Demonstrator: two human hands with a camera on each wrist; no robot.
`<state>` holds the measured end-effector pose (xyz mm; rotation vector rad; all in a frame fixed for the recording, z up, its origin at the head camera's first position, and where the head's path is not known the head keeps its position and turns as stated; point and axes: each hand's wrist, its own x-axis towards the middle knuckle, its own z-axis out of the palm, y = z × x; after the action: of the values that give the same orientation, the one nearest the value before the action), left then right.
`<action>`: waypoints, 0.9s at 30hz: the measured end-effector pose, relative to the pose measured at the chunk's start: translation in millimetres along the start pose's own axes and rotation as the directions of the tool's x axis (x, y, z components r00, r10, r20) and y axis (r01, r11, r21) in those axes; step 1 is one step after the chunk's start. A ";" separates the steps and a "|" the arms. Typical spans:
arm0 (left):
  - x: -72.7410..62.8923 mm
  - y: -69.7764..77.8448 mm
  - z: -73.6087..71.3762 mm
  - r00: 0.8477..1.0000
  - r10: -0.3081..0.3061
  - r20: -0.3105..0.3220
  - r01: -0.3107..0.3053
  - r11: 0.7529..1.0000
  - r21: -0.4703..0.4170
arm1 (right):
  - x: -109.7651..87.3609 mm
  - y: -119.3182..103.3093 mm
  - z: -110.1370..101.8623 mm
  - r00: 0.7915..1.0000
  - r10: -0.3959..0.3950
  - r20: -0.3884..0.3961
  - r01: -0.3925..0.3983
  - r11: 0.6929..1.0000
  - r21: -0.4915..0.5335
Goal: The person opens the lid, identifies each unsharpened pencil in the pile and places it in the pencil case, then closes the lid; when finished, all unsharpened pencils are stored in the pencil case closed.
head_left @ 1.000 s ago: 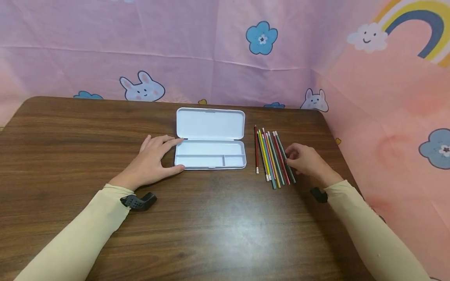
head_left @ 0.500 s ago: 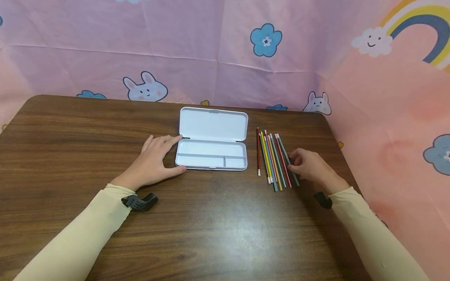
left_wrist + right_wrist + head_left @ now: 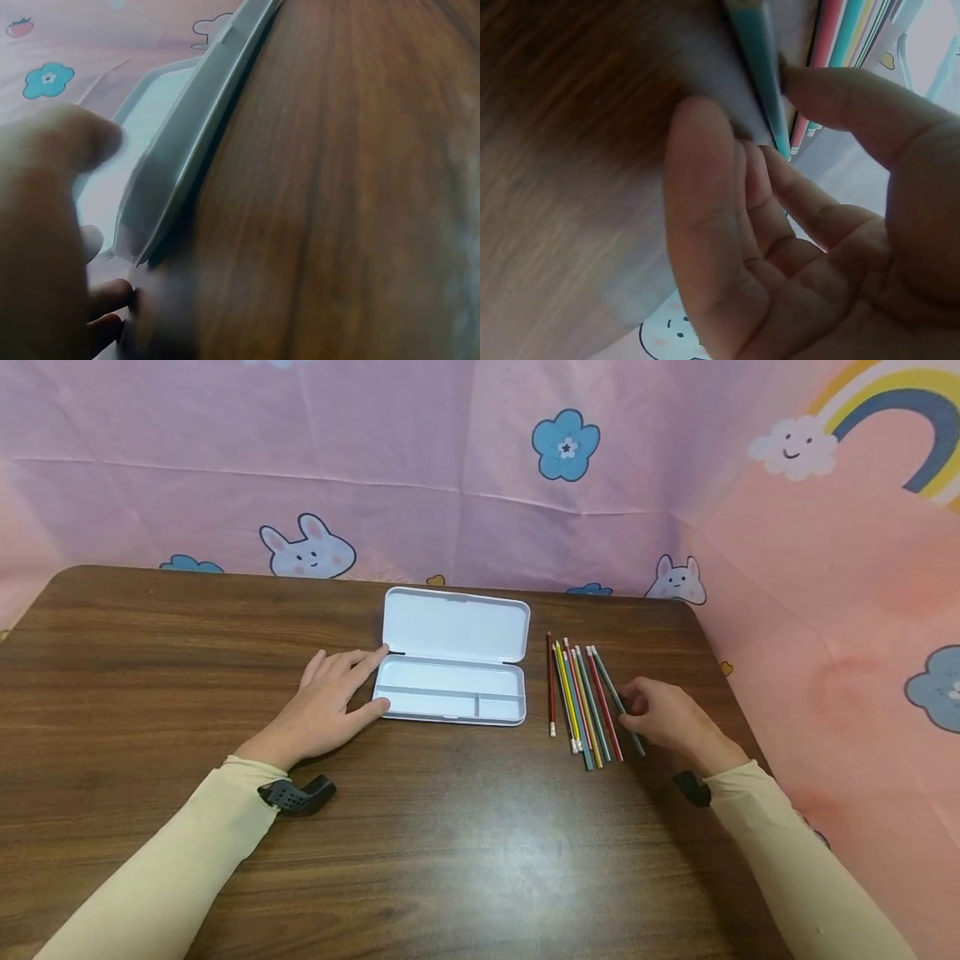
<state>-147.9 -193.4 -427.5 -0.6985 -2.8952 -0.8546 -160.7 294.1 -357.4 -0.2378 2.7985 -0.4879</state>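
Note:
A white pencil case lies on the table with its lid folded back. One long compartment runs behind two shorter ones at the front. My left hand rests at the case's left end, fingers spread, with the thumb over the front rim in the left wrist view. To the right of the case lies a row of pencils. At the row's right side, my right hand pinches a blue-green pencil between thumb and fingers. This pencil slants away from the others.
The brown wooden table carries the case and pencils. A dark red pencil lies slightly apart at the row's left side. Behind and to the right, a pink and purple cloth with cartoon prints hangs at the table's edges.
The blue-green pencil's near end has swung right, away from the row, with my right hand. My left thumb has shifted up onto the case's front corner.

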 end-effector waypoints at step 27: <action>0.7 1.2 -1.8 0.997 -0.069 0.021 0.069 0.997 -0.034 | 2.6 7.7 -8.5 0.991 -0.005 -0.137 -0.008 0.996 -0.091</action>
<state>-148.2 -193.2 -425.3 -0.6163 -2.9449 -0.9122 -166.7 303.4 -353.2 -0.2297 2.9591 -0.3899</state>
